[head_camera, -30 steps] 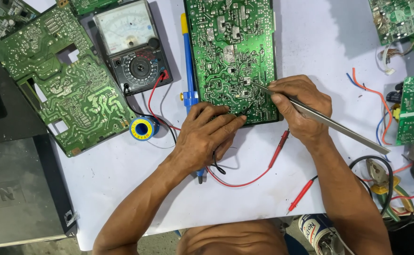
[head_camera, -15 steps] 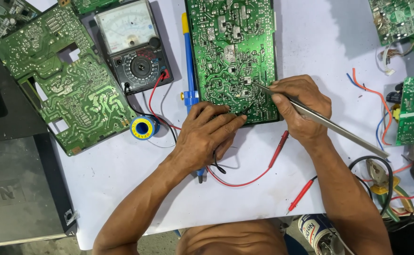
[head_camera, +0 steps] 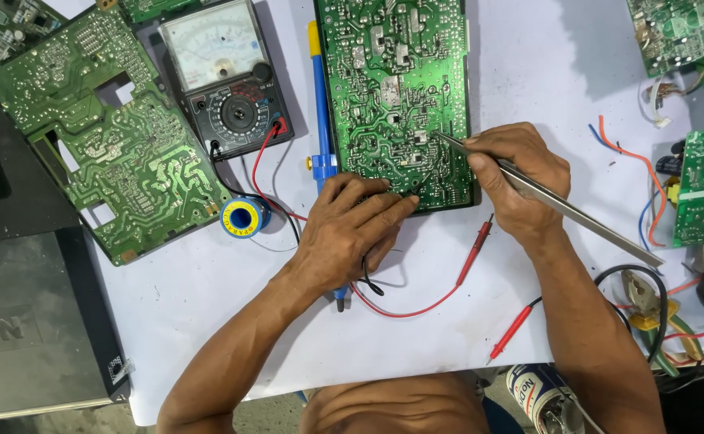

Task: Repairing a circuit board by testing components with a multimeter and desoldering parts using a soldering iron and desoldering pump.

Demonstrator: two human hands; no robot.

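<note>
Pinching long tweezers (head_camera: 561,205), my right hand (head_camera: 517,181) probes the green circuit board (head_camera: 396,96), seemingly at a component; left hand (head_camera: 352,233) presses flat, steadying it.

An electronics repair workshop: green circuit boards (head_camera: 103,145) lie around the hands on a white bench (head_camera: 207,321), with an analogue multimeter (head_camera: 227,76), solder spool (head_camera: 244,217) and test leads (head_camera: 472,249).

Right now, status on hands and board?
Left hand flat on green circuit board. Right hand grips metal tool, tip on board. Red probe lies beside.
</note>
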